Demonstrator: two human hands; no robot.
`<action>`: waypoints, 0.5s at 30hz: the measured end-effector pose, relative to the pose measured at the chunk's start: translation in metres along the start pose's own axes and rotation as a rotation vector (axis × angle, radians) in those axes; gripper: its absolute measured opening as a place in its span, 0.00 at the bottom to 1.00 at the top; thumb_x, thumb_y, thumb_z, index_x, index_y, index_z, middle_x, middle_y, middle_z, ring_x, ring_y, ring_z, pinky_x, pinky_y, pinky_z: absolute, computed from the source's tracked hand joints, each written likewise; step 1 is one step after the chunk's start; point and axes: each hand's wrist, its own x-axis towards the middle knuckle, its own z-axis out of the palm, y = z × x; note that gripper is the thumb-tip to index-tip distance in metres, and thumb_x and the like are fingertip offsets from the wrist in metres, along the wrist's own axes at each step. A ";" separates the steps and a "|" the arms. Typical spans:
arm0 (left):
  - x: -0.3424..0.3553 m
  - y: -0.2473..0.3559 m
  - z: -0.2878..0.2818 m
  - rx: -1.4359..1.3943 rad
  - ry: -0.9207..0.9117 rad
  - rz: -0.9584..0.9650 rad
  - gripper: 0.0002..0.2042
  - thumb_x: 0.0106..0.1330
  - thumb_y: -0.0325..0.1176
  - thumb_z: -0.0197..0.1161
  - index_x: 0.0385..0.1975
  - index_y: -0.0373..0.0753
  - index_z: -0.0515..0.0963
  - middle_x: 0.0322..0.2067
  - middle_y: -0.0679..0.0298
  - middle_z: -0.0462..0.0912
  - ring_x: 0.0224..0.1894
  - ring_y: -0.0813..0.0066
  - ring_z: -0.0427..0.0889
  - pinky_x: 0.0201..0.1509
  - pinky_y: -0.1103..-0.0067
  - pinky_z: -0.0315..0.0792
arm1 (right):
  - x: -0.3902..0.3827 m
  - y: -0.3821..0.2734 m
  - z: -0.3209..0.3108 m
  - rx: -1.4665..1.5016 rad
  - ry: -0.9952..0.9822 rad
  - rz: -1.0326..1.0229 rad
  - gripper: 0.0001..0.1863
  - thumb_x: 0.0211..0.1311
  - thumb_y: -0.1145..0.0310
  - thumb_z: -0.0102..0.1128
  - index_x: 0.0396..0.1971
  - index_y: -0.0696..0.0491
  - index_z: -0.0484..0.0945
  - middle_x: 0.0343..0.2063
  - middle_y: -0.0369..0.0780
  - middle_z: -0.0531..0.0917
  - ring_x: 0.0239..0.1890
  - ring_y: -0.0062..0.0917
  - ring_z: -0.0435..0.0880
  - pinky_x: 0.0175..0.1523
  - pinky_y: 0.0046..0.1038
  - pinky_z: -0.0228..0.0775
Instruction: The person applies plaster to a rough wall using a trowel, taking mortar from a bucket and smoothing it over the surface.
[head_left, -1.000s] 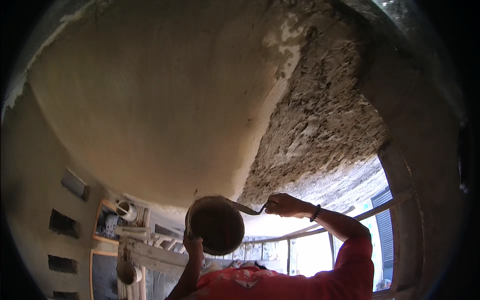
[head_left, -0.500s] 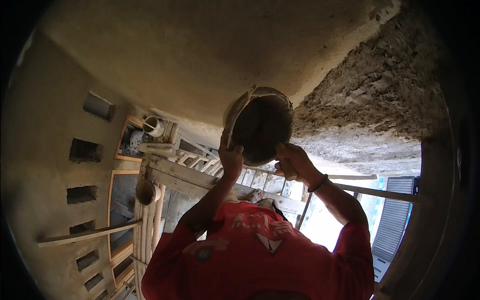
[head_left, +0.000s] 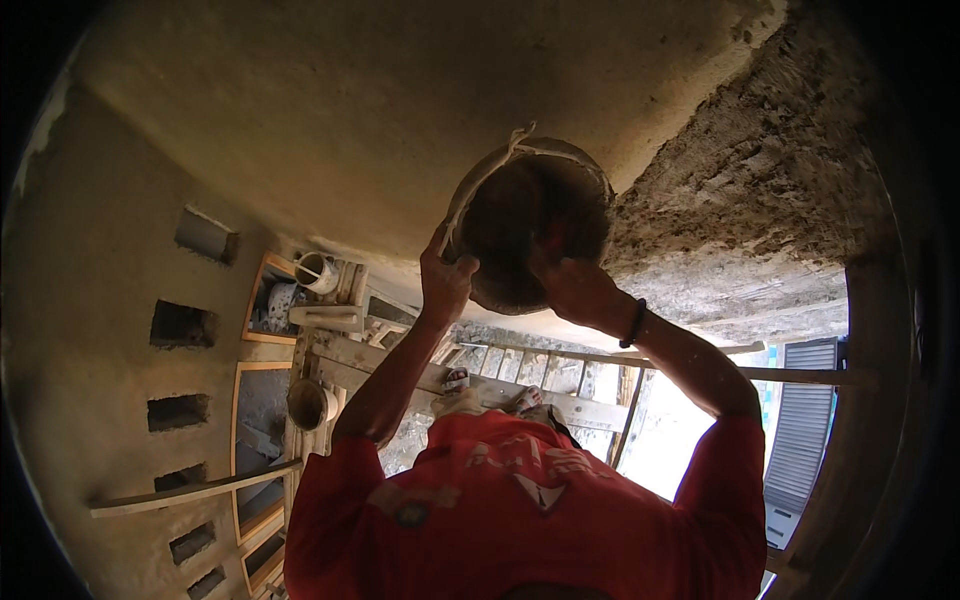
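Observation:
A round, dark, mortar-stained bucket point(head_left: 470, 195) is held up at chest height, its mouth turned toward me. Along its rim runs a pale cord-like handle. My left hand point(head_left: 447, 285) grips the rim at the lower left, with the thumb on the near side. My right hand point(head_left: 580, 292), a dark band at its wrist, is closed and reaches into the bucket's lower right. Half a second ago the wooden handle of a hand tool showed in it; now the fist and the shadow hide that tool. The bucket's contents are too dark to make out.
Ahead is a smooth plastered wall point(head_left: 400, 110), with rough plaster point(head_left: 740, 190) at its right. A scaffold plank point(head_left: 400, 372) lies by my feet. On the left, a bucket point(head_left: 316, 272) and another bucket point(head_left: 310, 403) stand near poles. A wooden rail point(head_left: 690, 368) crosses the right side.
The bucket has risen a little and its mouth has turned more toward me. My right hand has gone from the bucket's edge into its mouth. My left hand keeps its grip.

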 end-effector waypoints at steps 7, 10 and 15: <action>0.005 0.001 -0.002 -0.093 -0.046 -0.059 0.28 0.47 0.22 0.57 0.55 0.29 0.70 0.40 0.65 0.78 0.37 0.78 0.75 0.44 0.84 0.71 | -0.027 0.017 -0.058 -0.290 -0.177 -0.092 0.26 0.55 0.73 0.56 0.56 0.60 0.69 0.23 0.44 0.81 0.24 0.36 0.84 0.26 0.36 0.77; 0.007 0.005 0.001 -0.047 -0.061 -0.110 0.28 0.46 0.21 0.57 0.54 0.29 0.71 0.40 0.64 0.78 0.37 0.78 0.75 0.44 0.83 0.72 | -0.013 0.019 -0.049 -0.312 0.033 0.039 0.26 0.57 0.73 0.52 0.58 0.63 0.68 0.24 0.46 0.81 0.22 0.34 0.83 0.24 0.32 0.77; 0.019 0.003 -0.003 -0.106 -0.098 -0.067 0.26 0.47 0.20 0.52 0.52 0.29 0.73 0.33 0.70 0.76 0.29 0.86 0.68 0.32 0.87 0.65 | -0.021 0.002 -0.012 -0.305 0.034 -0.035 0.28 0.57 0.73 0.51 0.60 0.64 0.66 0.28 0.49 0.81 0.25 0.32 0.85 0.23 0.31 0.77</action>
